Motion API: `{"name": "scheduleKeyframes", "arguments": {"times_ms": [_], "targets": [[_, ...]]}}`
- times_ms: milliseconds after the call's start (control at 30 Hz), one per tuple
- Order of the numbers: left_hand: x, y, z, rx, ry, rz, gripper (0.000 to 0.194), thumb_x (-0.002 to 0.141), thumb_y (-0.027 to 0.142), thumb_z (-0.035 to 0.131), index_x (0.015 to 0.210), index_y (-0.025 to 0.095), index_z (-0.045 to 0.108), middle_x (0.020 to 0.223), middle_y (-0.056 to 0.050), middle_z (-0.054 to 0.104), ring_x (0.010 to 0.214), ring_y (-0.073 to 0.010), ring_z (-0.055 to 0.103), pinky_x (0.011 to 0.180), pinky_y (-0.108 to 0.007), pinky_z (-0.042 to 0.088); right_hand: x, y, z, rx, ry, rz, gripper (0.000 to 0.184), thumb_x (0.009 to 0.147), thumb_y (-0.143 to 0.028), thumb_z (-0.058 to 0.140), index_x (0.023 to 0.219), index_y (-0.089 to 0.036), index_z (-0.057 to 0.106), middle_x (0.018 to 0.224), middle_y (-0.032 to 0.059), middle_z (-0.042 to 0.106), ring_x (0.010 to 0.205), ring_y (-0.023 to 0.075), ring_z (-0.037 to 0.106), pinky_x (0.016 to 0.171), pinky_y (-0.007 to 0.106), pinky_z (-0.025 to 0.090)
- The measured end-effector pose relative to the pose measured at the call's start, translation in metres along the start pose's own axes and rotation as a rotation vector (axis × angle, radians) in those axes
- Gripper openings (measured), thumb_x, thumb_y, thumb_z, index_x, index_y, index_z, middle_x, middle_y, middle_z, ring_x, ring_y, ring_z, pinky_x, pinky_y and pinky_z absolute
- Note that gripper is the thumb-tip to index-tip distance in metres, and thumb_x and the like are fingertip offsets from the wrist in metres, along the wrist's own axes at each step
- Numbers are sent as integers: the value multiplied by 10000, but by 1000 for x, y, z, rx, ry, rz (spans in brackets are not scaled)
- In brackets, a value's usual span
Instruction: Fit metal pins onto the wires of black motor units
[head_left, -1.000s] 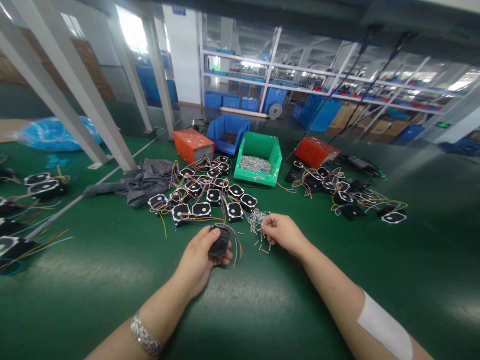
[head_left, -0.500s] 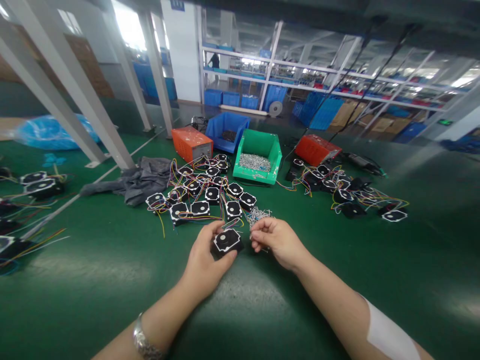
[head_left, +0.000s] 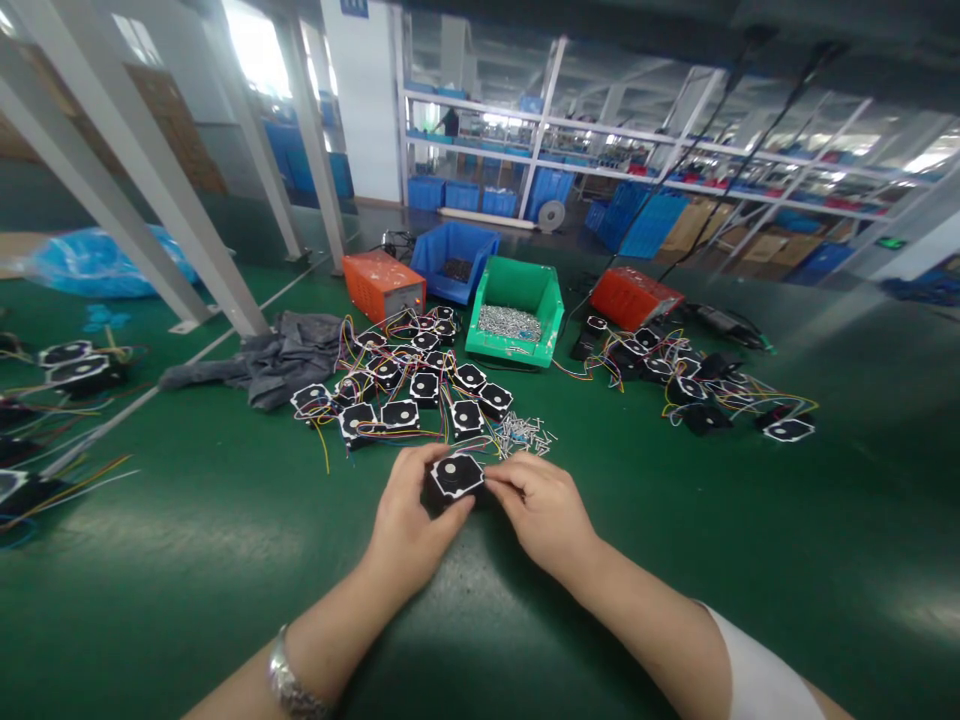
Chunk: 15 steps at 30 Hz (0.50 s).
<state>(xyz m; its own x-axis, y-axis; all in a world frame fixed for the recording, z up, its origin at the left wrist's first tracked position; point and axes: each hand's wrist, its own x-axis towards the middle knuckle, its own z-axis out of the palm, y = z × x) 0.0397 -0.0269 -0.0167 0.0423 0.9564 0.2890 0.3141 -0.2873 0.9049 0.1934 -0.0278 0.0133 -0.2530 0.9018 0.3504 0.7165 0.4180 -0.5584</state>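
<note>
"One black unit (head_left: 456, 477): where, why face-up?"
"Over the table (head_left: 465, 620), gripped by my left hand (head_left: 405, 512), perhaps offering its corner to my right hand (head_left: 553, 515), fingertips pinched; I can't tell on what. Screws (head_left: 525, 434) lie near."

Legible text: none can be read. Small dark-blue rectangular sign (head_left: 355, 8), mounted high on a white square column (head_left: 364, 110): pale marks seen, characters too blurred to be made out. Small glowing green sign (head_left: 891, 243), placed at far right: markings likewise blurred, wording indecipherable.
</note>
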Motion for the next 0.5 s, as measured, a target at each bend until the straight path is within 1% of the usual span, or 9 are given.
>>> {"name": "scheduleKeyframes", "arguments": {"times_ms": [67,100,167,200,267,333,367,433,500], "targets": [[1,0,1,-100,29,-76,393,611,199,601,976,188,456,956,-59,490,893,-199,507,805,-377,411,-3,1,5,-66,-1,-77,205,791,-174,430,842,-152,627,706,61,583,669,147,526,622,258,421],[1,0,1,-158,40,-120,390,607,207,607,967,186,459,943,-60,502,881,-199,517,799,-373,415,-4,1,7,-76,-4,-91,220,797,-178,415,865,-150,622,714,68,582,674,152,523,626,266,422],[2,0,1,-273,52,-199,389,590,211,620,946,183,465,909,-56,524,854,-195,534,782,-363,427,-3,1,11,-18,1,-44,208,788,-185,426,862,-160,619,708,62,580,664,150,523,622,271,425],[2,1,1,-318,56,-226,390,579,207,627,935,181,470,893,-53,531,843,-193,540,775,-358,431,-2,1,13,62,2,29,187,775,-188,443,839,-166,617,681,50,576,634,141,525,600,264,430],[2,2,2,-366,62,-251,397,556,197,639,918,177,479,880,-49,537,835,-191,544,772,-353,434,2,2,14,300,-26,258,130,742,-197,475,775,-163,595,583,11,554,527,116,519,513,237,432],[2,3,2,-359,68,-250,402,546,192,644,914,173,484,888,-49,534,847,-191,539,783,-352,430,6,1,13,541,-80,476,77,710,-204,492,712,-154,549,480,-30,510,416,92,486,424,208,411],[2,3,2,-348,70,-244,401,546,192,643,914,172,485,894,-49,530,855,-191,536,787,-353,428,8,0,11,626,-104,542,63,697,-206,495,689,-152,527,447,-45,493,384,86,472,400,199,400],[2,4,3,-331,75,-233,395,550,192,641,913,173,485,904,-50,523,862,-191,532,789,-353,427,11,-2,8,693,-125,592,46,674,-197,502,656,-154,502,424,-58,481,368,78,464,391,187,393],[2,4,2,-318,80,-221,392,554,193,639,912,175,483,911,-50,515,863,-191,529,788,-354,428,12,-4,5,663,-135,606,29,662,-171,496,637,-156,496,419,-63,476,367,73,461,387,179,387]]}}
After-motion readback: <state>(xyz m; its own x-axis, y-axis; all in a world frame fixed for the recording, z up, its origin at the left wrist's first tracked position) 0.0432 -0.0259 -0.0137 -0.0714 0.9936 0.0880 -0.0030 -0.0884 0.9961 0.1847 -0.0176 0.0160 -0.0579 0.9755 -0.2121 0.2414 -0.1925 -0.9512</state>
